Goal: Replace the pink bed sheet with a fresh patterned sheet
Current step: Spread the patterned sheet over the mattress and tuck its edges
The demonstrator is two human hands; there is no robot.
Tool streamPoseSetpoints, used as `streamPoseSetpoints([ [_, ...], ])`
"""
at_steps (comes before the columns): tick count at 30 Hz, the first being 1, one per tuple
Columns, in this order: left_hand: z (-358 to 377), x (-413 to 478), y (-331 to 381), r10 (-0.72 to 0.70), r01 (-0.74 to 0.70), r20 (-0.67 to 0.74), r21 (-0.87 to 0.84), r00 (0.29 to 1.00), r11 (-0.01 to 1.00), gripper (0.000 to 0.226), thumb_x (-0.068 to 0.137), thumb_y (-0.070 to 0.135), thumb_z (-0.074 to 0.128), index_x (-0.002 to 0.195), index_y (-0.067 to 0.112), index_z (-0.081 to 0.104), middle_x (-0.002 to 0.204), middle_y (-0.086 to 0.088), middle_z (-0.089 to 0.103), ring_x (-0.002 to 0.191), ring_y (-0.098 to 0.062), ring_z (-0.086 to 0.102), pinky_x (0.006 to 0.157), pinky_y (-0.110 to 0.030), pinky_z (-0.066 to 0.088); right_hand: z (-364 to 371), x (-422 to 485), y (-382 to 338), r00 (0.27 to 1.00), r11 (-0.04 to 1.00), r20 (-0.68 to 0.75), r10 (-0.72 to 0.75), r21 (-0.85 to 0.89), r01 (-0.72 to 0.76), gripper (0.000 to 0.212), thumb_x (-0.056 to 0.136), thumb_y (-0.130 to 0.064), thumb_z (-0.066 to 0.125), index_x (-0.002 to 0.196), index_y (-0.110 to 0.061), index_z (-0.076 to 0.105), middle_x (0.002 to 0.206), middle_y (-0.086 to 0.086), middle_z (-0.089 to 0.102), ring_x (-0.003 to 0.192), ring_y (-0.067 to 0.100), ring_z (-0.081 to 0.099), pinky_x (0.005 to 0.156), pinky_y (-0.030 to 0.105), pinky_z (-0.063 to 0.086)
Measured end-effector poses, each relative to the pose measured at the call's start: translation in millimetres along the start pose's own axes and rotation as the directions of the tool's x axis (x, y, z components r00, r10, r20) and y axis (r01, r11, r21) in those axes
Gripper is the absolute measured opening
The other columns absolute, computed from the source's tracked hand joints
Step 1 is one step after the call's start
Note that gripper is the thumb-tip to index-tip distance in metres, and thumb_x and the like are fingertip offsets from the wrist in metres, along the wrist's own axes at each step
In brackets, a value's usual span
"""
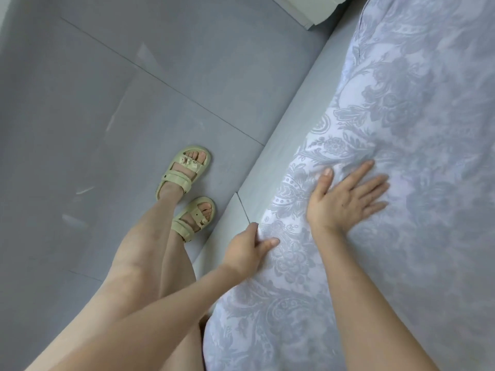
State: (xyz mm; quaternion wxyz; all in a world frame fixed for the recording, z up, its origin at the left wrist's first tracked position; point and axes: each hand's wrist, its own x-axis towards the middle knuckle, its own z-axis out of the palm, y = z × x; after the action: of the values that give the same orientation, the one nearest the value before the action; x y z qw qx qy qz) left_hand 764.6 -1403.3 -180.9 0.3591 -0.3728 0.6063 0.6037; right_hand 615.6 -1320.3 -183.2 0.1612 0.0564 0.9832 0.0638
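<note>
Grey tiled floor, bed cut off; left hand pinches the patterned sheet, fingers half hidden; right hand flat, released.

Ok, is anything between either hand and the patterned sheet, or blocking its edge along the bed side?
Nothing visible does. The left hand grips the patterned sheet at its edge; the right hand lies flat on top. Nothing lies on the bed side next to that edge.
</note>
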Motion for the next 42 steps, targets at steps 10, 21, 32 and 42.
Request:
streamPoseSetpoints([
  [10,-66.2,62.7,83.5,0.047,-0.055,-0.172,-0.04,0.984,0.998,0.03,0.098,0.025,0.037,0.084,0.007,0.057,0.081,-0.006,0.062,0.08,-0.026,0.06,0.084,-0.039,0.051,-33.5,18.7,4.3,0.991,0.987,0.039,-0.127,-0.095,0.13,0.078,0.091,-0.051,0.013,0.145,0.004,0.024,0.146,0.032,0.028,0.136,0.041,0.028,0.11,0.046,0.025],
  [21,-84.8,140.3,289.6,0.081,-0.074,0.017,-0.269,0.997,0.96,0.027,0.095,0.032,0.045,0.083,0.01,0.056,0.088,-0.007,0.06,0.081,-0.022,0.057,0.085,-0.037,0.052,-144.2,183.5,-55.1,0.835,0.874,-0.331,-0.439,0.058,0.483,0.027,0.082,-0.013,0.053,0.1,0.0,0.067,0.095,0.018,0.069,0.086,0.038,0.063,0.076,0.038,0.048],
  [32,-65.5,175.3,362.5,-0.083,0.148,0.214,-0.311,0.973,0.939,0.041,0.097,0.045,0.032,0.082,0.013,0.053,0.073,0.003,0.046,0.067,-0.017,0.044,0.051,-0.025,0.032,-187.0,349.9,-140.7,0.476,0.267,0.479,-0.738,-0.441,0.857,0.047,0.093,-0.031,0.048,0.139,-0.02,0.044,0.148,0.009,0.036,0.139,0.027,0.026,0.114,0.044,0.002],
  [42,-53.0,191.7,373.5,0.085,-0.072,0.048,-0.223,0.995,0.972,0.04,0.099,0.036,0.038,0.061,0.023,0.043,0.098,0.011,0.043,0.113,-0.016,0.041,0.1,-0.021,0.028,-182.6,433.7,-186.6,0.543,0.121,0.632,-0.553,-0.583,0.803,0.058,0.081,-0.063,0.049,0.124,-0.025,0.054,0.127,0.0,0.055,0.12,0.023,0.044,0.1,0.039,0.028],
])
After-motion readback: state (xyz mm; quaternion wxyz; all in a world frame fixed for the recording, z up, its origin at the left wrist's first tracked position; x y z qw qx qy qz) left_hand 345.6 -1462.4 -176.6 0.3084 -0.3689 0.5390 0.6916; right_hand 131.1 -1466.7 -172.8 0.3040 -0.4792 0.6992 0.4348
